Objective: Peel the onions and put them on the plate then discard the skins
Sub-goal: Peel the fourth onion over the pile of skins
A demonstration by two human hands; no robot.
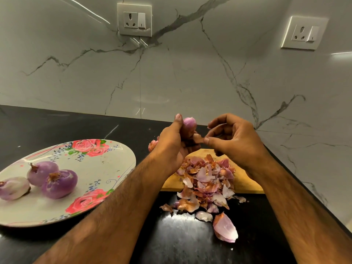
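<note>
Head view. Your left hand [171, 147] is raised above the far edge of the wooden cutting board [245, 181]. Its fingers and thumb are curled round a partly peeled onion [189, 123], and the pink tip shows above the thumb. Your right hand [234, 141] is just beside it. Its thumb and forefinger are pinched together on a strip of skin [198, 139] that meets the onion; the other fingers are loosely curled.

The pile of skins [205, 180] lies below both hands. It covers the left part of the board and spills over the near edge onto the black countertop [57, 126]. One large loose skin piece [225, 230] lies on the countertop, nearer to you than the pile.

The floral plate [106, 168] stands on the countertop to the left, apart from the board. Three peeled onions [60, 183] are grouped on its left half, close together. A small pink item [153, 145] shows behind your left wrist; you cannot tell what it is.

The wall [171, 73] is grey-veined white marble and turns a corner on the right. It carries two socket plates, one at top centre [134, 20] and one at upper right [304, 32].
</note>
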